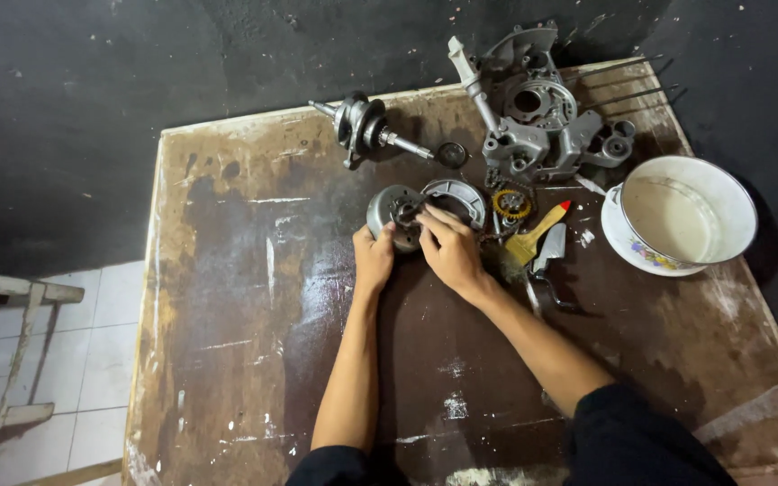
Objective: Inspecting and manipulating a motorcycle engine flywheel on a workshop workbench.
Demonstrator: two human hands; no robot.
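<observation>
A round grey metal drum part [389, 209] stands on the stained brown table [245, 342]. My left hand [373, 256] grips its near lower side. My right hand [447, 247] rests against the drum's open face, fingers reaching into its middle. Right behind my right hand lies a curved metal brake-shoe plate [457, 196]. A small gear with a yellow ring [511, 204] sits just right of it.
A crankshaft [366, 128] and a grey engine case [542, 117] lie at the table's far edge. A yellow-handled brush [533, 241], pliers [547, 270] and a white basin of liquid [682, 214] are at the right. A wooden ladder [11, 351] stands left, over white floor tiles.
</observation>
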